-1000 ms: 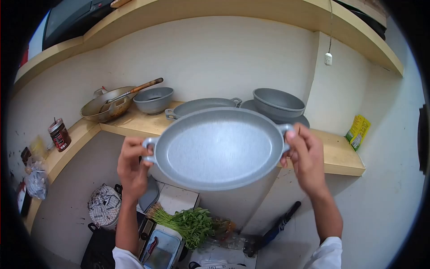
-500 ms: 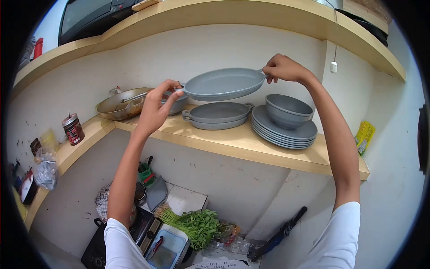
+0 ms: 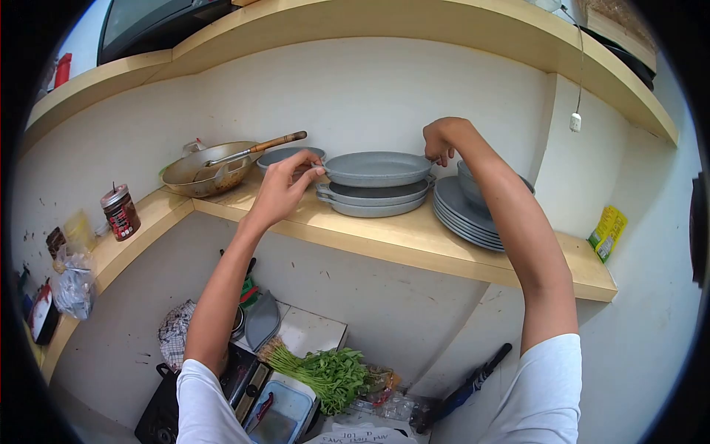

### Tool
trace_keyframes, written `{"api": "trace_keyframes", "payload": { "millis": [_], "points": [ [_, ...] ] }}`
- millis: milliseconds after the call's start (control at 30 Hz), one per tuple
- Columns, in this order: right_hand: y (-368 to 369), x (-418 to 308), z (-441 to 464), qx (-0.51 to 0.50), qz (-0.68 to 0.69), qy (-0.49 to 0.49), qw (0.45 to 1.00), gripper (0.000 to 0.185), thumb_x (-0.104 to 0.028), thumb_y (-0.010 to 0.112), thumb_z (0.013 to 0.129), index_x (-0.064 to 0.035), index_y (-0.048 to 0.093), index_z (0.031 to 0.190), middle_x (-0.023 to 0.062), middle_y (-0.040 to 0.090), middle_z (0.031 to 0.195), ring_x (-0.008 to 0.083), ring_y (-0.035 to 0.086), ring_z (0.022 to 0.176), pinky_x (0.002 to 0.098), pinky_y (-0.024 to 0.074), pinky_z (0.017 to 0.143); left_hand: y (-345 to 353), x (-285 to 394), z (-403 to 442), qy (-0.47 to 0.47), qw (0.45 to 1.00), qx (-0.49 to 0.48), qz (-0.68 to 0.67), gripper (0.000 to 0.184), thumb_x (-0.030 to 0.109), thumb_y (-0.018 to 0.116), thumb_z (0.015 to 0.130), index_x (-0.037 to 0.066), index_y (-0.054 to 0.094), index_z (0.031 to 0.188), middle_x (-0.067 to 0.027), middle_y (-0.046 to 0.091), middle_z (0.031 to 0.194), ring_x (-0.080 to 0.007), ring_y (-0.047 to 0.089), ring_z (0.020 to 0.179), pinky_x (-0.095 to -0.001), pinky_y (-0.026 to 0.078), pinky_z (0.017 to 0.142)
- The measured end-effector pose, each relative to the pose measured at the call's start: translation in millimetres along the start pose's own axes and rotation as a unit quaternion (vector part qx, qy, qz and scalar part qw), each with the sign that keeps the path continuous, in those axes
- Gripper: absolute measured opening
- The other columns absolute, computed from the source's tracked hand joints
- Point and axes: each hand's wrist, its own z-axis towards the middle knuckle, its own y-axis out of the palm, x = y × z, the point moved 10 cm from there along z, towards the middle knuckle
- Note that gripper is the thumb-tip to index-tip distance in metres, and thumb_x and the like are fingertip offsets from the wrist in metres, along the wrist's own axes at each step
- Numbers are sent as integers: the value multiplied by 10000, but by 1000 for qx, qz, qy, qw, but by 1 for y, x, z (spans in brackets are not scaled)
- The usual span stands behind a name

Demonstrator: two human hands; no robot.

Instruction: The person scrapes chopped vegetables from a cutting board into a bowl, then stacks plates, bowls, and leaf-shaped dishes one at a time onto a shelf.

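Note:
Between my hands is a grey oval serving dish [image 3: 379, 170] with a small handle at each end. My left hand [image 3: 285, 185] pinches its left handle. At its right end my right hand [image 3: 445, 139] is closed on the other handle, which the fingers partly hide. Directly beneath lie matching oval dishes [image 3: 373, 207], stacked on the wooden shelf [image 3: 340, 240]. A narrow dark gap shows under the held dish; whether it touches the stack at the back I cannot tell. To the right, grey bowls [image 3: 473, 185] sit on a stack of grey plates [image 3: 462, 218], partly behind my right forearm.
Left on the shelf are a worn wok [image 3: 222, 185] with a wooden-handled ladle [image 3: 259, 148] and a grey bowl [image 3: 277, 157]. A jar [image 3: 120, 212] stands further left. An upper shelf [image 3: 355, 21] runs overhead, with a hanging cord switch [image 3: 575, 122]. Leafy greens [image 3: 329, 377] lie below.
Both hands have lowered the oval dish and shifted it slightly right in view, bringing it down over the stacked dishes. The wooden handle in the wok is now uncovered.

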Motion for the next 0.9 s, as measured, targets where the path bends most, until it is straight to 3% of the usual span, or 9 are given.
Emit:
{"api": "trace_keyframes", "payload": {
  "millis": [133,233,333,433,833,900],
  "points": [
    [6,-11,-31,-21,-64,63,996,410,-113,523,923,-191,729,1268,-14,730,1265,202,620,1245,743,120,1188,4,0,-2,1,1000,-24,17,235,177,666,995,-37,658,1090,-168,725,950,-215,722,919,-346,582,826],
    [11,-11,-17,-13,-58,63,996,365,-102,562,885,-187,772,1171,5,758,1156,200,649,1150,685,249,1124,10,-4,-5,-34,997,-66,7,217,162,668,997,-29,667,1101,-125,737,1062,-200,708,1031,-369,587,926],
    [12,-12,-9,5,-116,58,992,302,-71,621,821,-175,801,1039,28,759,1018,200,653,1005,570,296,997,12,-1,-7,-18,997,-66,39,206,156,669,994,-22,670,1097,-124,736,1057,-195,710,1007,-360,594,909],
    [11,-14,-8,35,-98,51,993,249,-45,669,762,-164,802,936,47,745,933,198,628,892,485,264,899,14,-7,-7,-16,997,-64,25,205,161,676,989,-16,674,1091,-122,735,1039,-192,713,989,-354,597,894],
    [10,-19,-12,64,-84,46,993,213,-58,669,819,-140,806,960,66,766,962,222,670,939,488,269,943,12,-3,-8,-21,997,-69,5,218,164,700,973,-29,681,1073,-120,739,1031,-194,722,988,-362,583,927],
    [8,-21,-19,66,-74,25,995,228,-74,646,843,-119,799,1006,86,767,995,247,681,992,538,297,995,14,-8,-8,-24,997,-76,-2,228,176,696,979,-19,686,1096,-114,743,1044,-201,726,987,-365,581,934]
  ]
}}
